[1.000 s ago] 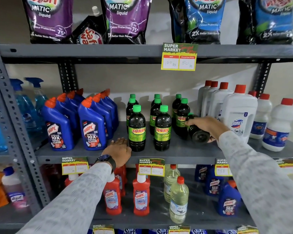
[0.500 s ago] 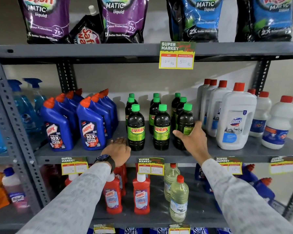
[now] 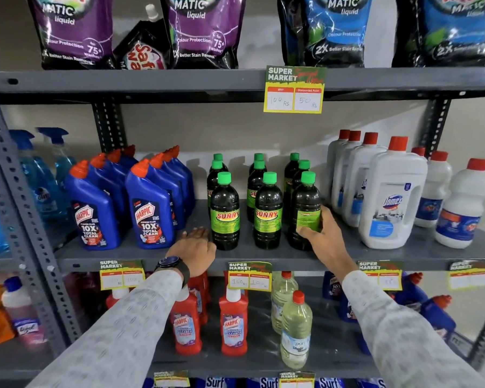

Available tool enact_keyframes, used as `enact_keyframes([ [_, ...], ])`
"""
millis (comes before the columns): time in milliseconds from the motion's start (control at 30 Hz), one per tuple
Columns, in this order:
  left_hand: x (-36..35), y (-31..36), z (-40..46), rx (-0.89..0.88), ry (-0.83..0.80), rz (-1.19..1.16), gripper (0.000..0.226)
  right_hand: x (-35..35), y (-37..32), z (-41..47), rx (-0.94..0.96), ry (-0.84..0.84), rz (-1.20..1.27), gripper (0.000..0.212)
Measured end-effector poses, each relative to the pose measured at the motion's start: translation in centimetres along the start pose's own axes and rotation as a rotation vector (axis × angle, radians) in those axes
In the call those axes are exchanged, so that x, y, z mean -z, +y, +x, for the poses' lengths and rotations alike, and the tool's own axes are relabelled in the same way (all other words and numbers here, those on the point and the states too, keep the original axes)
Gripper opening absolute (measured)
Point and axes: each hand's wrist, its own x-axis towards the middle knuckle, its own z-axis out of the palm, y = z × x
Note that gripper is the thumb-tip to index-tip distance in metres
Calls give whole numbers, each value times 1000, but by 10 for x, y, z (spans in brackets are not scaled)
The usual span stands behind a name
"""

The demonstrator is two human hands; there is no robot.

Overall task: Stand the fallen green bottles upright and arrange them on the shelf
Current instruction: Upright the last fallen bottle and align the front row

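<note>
Obs: my right hand (image 3: 318, 235) is wrapped around the lower body of the front-right green bottle (image 3: 305, 211), thumb across its label, fingers curled behind. The bottle stands upright on the middle shelf (image 3: 263, 256), at about 3 o'clock from the other two front bottles (image 3: 224, 214), just beside them and roughly level with them. Its label faces partly away from me; the neighbours show theirs squarely.

My left hand (image 3: 195, 247) lies flat on the shelf at 9 o'clock from the front-left bottle, fingers loosely spread, holding nothing.

Status: every green bottle in view is upright, in three columns running back toward 12 o'clock. None lies on its side.

Judgement: the standing-up looks complete. What seems left is a small twist to turn this label forward, then letting go.
</note>
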Motion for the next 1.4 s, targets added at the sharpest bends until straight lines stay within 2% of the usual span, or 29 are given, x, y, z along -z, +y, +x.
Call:
enact_keyframes([
  [167,1,1,-1,-6,11,4,61,-4,-8,-2,63,47,-87,66],
  [267,2,1,-2,-4,10,7,61,-2,-7,-2,47,5,-9,63],
  [367,2,1,-2,-6,13,6,62,2,-3,-2,13,-68,75,69],
  [533,2,1,-3,-4,14,7,61,-1,-2,-1,30,-14,-12,65],
  [667,3,2,-3,-7,10,5,61,-2,-3,1,52,15,-6,82],
  [833,3,1,-2,-7,6,15,61,-1,1,-1,64,-20,-16,78],
  [1267,6,4,-6,-16,6,-3,59,-6,0,-2,34,91,-66,100],
  [1333,9,6,-9,-6,0,-13,59,-6,-4,-6,72,103,-45,92],
  [1400,11,7,-15,-1,51,-72,53,-6,-7,-14,124,207,-81,80],
])
